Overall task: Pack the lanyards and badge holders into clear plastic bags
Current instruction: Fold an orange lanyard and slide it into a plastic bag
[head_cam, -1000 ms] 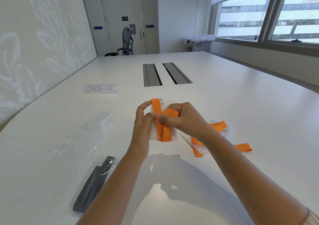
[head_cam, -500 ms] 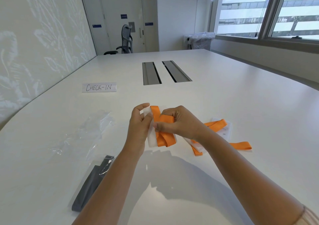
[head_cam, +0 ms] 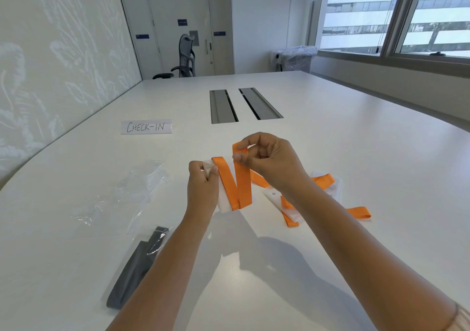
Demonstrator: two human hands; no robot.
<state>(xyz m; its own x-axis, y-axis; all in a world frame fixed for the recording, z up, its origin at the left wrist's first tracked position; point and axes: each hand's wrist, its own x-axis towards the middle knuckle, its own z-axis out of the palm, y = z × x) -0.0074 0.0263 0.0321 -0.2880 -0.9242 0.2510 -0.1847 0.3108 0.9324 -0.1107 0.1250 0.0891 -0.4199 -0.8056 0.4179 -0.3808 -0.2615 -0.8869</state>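
My left hand [head_cam: 202, 189] grips a clear badge holder [head_cam: 225, 205] by its left edge, above the white table. An orange lanyard [head_cam: 237, 185] is wound around the holder in several bands. My right hand [head_cam: 269, 163] pinches a loop of that lanyard at the holder's top right. A second badge holder with an orange lanyard [head_cam: 328, 198] lies on the table to the right, partly hidden by my right forearm. Empty clear plastic bags [head_cam: 122, 193] lie to the left. A bag with a dark grey lanyard [head_cam: 137, 264] lies near my left forearm.
A paper sign reading CHECK-IN [head_cam: 146, 126] lies further back on the left. Two grey cable hatches [head_cam: 243, 105] are set into the table's middle. An office chair [head_cam: 185, 56] and a lined bin [head_cam: 296, 58] stand beyond the far edge.
My right hand has lifted and pulled a loop of the orange lanyard up and to the right, so the bands on the holder have spread apart. My left hand keeps its hold.
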